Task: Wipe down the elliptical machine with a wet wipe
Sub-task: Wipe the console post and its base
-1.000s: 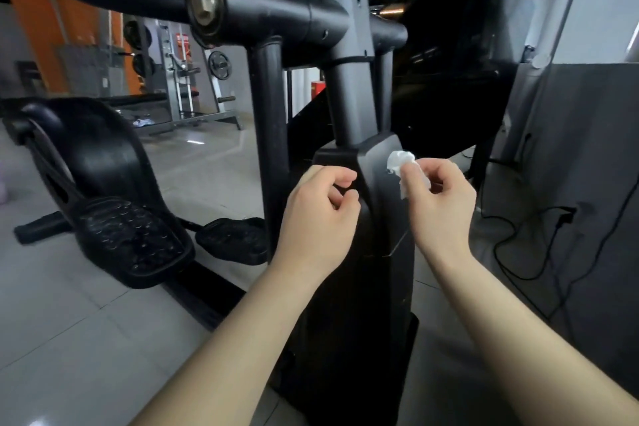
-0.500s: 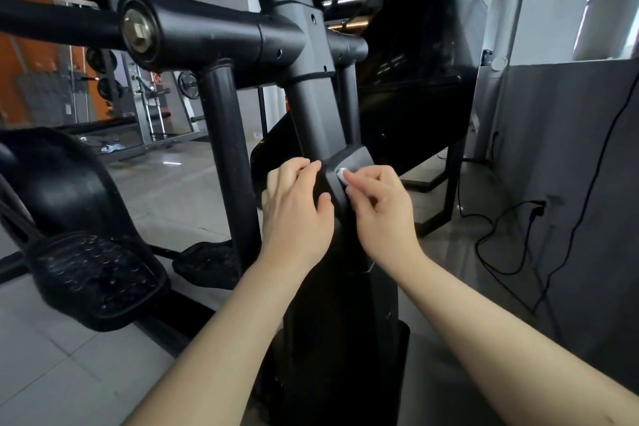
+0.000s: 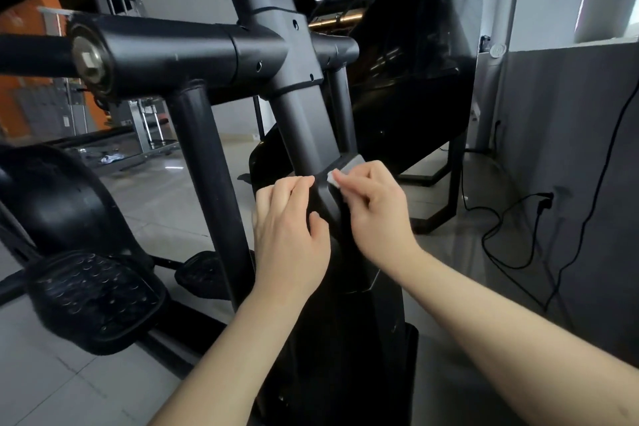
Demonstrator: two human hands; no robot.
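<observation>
While your left hand clasps the elliptical machine at the top of its black cover, fingers and thumb curled round the left edge, your right hand pinches the wet wipe. Right grip: closed on the wet wipe, bunched small and white, pressed to the cover's top corner just beside the base of the upright post. Left grip: closed on the cover. Foot pedal lower left. Black cable trails over the floor at right.
</observation>
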